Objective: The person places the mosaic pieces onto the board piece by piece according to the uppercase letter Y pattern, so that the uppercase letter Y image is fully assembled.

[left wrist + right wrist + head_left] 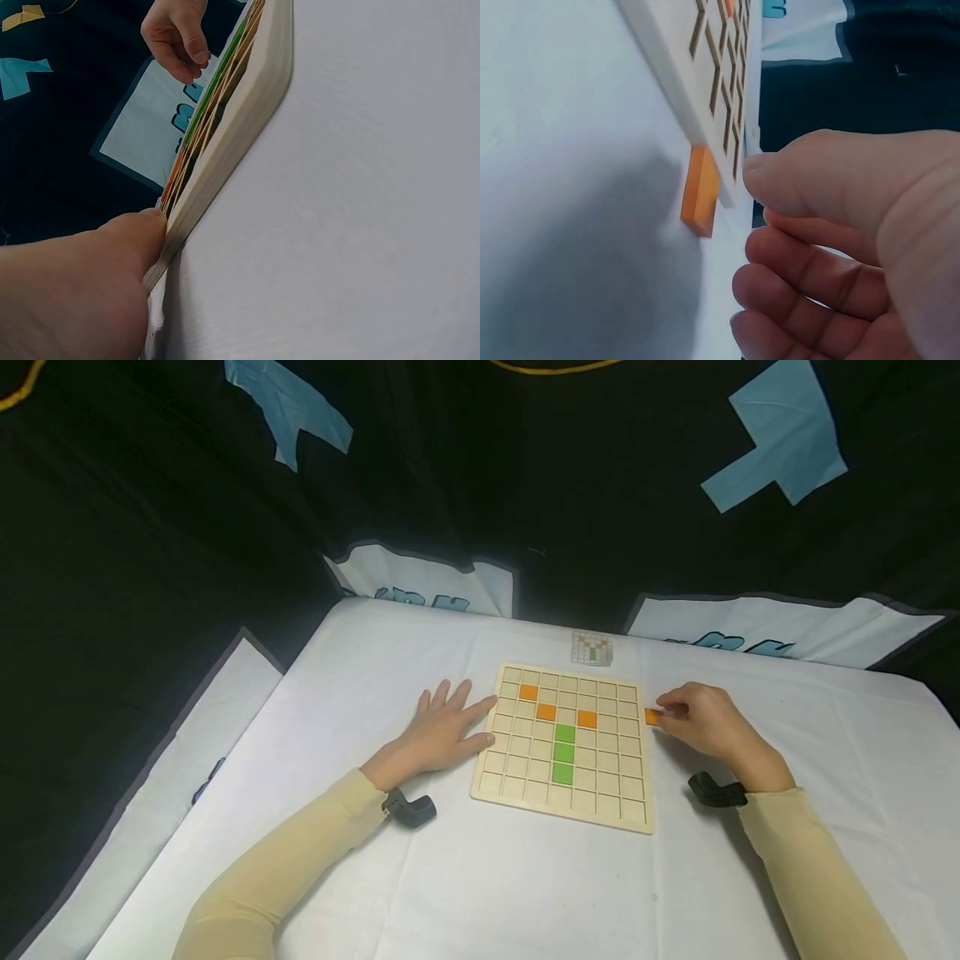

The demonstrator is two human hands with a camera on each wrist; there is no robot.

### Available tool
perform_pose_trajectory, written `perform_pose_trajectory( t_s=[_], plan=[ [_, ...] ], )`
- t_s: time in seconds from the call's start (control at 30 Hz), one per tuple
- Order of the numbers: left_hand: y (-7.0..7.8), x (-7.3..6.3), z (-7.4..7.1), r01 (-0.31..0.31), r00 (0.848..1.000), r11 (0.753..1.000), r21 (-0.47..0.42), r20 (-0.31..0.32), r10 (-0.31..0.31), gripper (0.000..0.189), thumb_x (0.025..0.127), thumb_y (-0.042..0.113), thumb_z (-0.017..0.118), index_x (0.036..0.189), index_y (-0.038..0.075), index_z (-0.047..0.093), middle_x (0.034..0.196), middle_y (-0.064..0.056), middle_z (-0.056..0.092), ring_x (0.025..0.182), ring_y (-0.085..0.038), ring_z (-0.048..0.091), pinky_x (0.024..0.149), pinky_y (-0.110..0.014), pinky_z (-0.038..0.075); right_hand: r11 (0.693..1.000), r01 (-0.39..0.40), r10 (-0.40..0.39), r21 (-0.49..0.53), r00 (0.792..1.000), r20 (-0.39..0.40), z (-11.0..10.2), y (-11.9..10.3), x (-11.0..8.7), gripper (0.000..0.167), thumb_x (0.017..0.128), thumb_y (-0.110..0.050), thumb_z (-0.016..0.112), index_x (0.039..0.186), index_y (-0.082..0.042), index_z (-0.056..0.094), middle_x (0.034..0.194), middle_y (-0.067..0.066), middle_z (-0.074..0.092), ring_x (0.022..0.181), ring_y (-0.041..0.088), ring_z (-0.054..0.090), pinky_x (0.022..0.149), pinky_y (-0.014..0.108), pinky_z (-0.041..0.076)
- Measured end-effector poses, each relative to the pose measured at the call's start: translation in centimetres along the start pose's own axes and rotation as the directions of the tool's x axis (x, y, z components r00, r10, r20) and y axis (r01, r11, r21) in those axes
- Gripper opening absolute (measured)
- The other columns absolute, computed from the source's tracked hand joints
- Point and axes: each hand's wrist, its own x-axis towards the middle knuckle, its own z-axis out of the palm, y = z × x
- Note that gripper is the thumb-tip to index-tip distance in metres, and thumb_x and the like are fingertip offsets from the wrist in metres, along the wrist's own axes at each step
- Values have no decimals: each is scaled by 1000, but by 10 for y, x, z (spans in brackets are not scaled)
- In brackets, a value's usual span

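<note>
A wooden grid board point(525, 768) lies on the white-covered table, with three orange tiles and three green tiles point(564, 753) in its squares. My left hand point(442, 731) rests by the board's left edge, fingers spread, with thumb and little finger touching that edge. Just off the board's right edge lies a loose orange tile point(700, 193). My right hand point(701, 718) is beside this tile, its fingers bent loosely. In the right wrist view a gap shows between the thumb point(787, 172) and the tile, and nothing is held.
Behind the board is a small clear-looking card or stack point(592, 648) printed with a coloured grid pattern. Black cloth point(525, 485) with blue tape pieces hangs beyond the table's far edge. Each wrist wears a dark camera mount point(411, 810).
</note>
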Motion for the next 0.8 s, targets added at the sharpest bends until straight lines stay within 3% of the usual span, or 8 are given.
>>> perform_pose_trajectory(
  t_s=[0.2, 0.8],
  plan=[
    [-1, 0, 1, -3, 1000, 1000, 0, -3, 3, 67, 103, 55, 47, 162, 27, 31, 171, -22, 12, 156, -53, 2, 123, -71, 3, 1000, -29, 29, -8, 1000, 9, -1, 3, 0, 32, 85, -5, 68, 114, 11, 72, 104, 25, 71, 87, 29, 62, 78, 44, 55],
    [-3, 1, 2, -8, 1000, 1000, 5, -6, 8, 68, 103, 56, 46, 162, 27, 31, 170, -22, 12, 156, -53, 2, 123, -71, 3, 1000, -29, 28, 7, 999, 35, 5, 2, 4, 33, 85, -1, 70, 115, 11, 71, 107, 25, 70, 86, 29, 57, 77, 40, 52]
  ],
)
